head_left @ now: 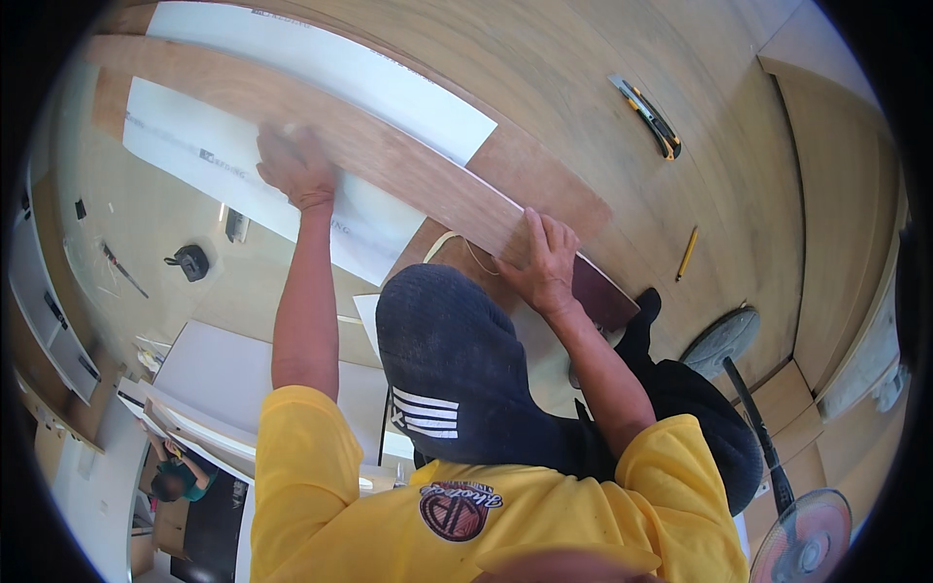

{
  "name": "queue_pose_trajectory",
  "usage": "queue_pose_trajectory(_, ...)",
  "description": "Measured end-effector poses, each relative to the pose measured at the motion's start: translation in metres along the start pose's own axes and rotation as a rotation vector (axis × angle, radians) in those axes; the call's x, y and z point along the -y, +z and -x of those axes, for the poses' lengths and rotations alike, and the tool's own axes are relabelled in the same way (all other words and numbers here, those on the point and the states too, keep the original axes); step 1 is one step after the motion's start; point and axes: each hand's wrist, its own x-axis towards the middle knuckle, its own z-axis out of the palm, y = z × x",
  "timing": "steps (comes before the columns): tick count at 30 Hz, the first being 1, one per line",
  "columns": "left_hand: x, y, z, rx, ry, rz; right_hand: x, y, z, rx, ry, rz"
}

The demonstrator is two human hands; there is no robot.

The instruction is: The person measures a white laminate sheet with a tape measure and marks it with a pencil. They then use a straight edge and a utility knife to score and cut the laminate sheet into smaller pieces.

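Board point(398, 160) ahead, long axis upper-L to lower-R; R hand point(546, 262) gripping its R end, L hand point(299, 167), well apart, blurred at near edge, grip unclear.

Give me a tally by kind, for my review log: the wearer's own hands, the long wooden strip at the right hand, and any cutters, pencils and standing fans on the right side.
Left hand and right hand: 2
Wooden strip: 1
Utility knife: 1
Pencil: 1
Standing fan: 1
Total: 6
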Motion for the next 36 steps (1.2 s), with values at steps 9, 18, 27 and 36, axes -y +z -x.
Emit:
queue_pose_trajectory(9,0.0,-0.001,-0.003,0.067,-0.054,-0.043,-0.004,0.007,0.0,0.015,0.026,-0.022)
queue_pose_trajectory(18,-0.003,-0.001,-0.003,0.051,-0.068,-0.026,-0.004,0.009,-0.001,0.005,0.022,-0.006)
queue_pose_trajectory(27,0.004,0.002,-0.003,0.052,-0.053,-0.045,-0.006,0.011,-0.003,0.008,0.004,-0.006)
queue_pose_trajectory(36,0.0,0.002,-0.003,0.052,-0.062,-0.069,-0.004,0.009,-0.005,0.034,0.024,-0.007)
